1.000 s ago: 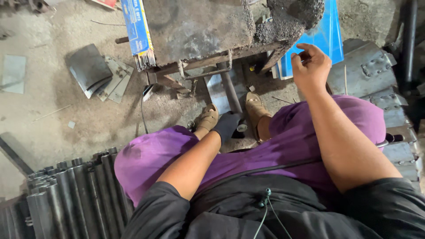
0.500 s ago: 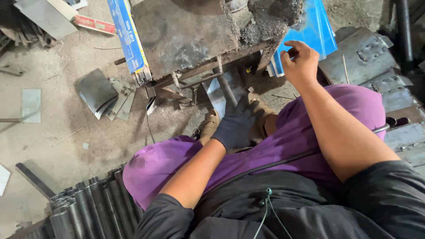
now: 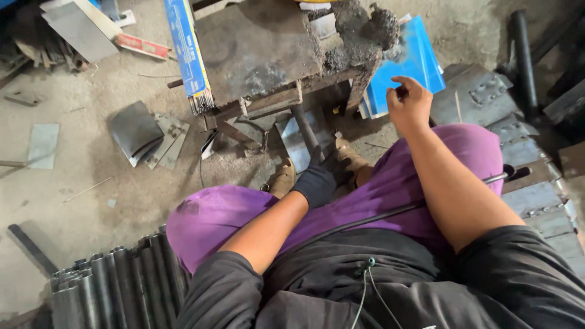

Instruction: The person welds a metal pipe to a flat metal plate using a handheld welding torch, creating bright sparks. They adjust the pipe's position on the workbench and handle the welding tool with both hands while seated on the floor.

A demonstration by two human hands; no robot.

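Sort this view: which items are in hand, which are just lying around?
In hand:
- dark metal tube, gripped low by the black-gloved left hand
- bare right hand, raised at the rusty steel work stand

Lying about:
- blue box of welding rods
- blue sheet
- bundle of dark steel pipes
- bent grey plates

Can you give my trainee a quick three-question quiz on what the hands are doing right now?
1. True or false: both hands are bare.
2. Which hand reaches down to the dark metal pipe between the feet? A) left hand B) right hand C) neither
3. What flat coloured thing lies just beyond the right hand?

Key
1. False: the left hand wears a dark glove; the right is bare.
2. A: the gloved left hand is at the pipe's near end, below the rusty metal table.
3. A blue sheet on the floor beside the table.
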